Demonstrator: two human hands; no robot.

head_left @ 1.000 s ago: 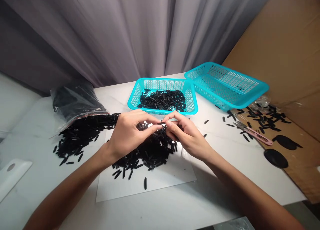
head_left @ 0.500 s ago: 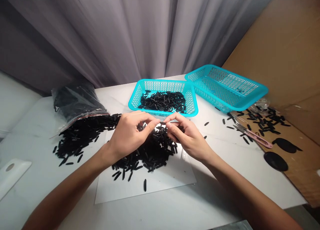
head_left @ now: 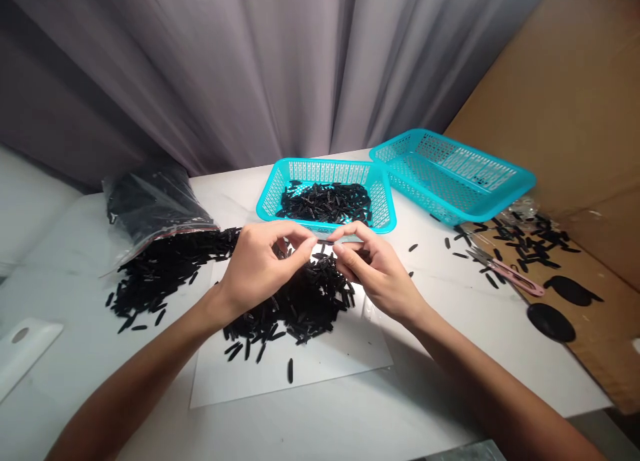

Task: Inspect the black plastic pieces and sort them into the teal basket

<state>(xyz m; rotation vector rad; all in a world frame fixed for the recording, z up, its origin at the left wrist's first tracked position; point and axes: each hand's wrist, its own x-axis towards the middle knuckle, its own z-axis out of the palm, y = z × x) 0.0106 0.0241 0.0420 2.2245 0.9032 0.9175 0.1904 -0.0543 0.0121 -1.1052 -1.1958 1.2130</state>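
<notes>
Over the pile, my left hand (head_left: 267,257) and my right hand (head_left: 373,267) face each other, thumb and forefinger pinched on each. A small black strip (head_left: 325,241) spans the narrow gap between the two sets of fingertips, its ends hidden by them. Beneath the hands lies a heap of black strips (head_left: 310,307) on a white sheet (head_left: 350,364), partly covered by my left hand. One single strip (head_left: 291,371) rests apart near the sheet's front edge. Just behind the fingertips stands a turquoise basket (head_left: 391,217) with many similar black strips in it.
At the left, a clear plastic bag (head_left: 150,201) spills black strips onto the table. A second turquoise basket (head_left: 480,214) sits at the back right. Pink-handled scissors (head_left: 515,276), scattered strips and two black oval pieces (head_left: 551,322) lie at the right, by brown cardboard (head_left: 595,354).
The fingertips of my two hands have moved slightly apart, and more of the strip between them shows. The heap and the baskets look the same.
</notes>
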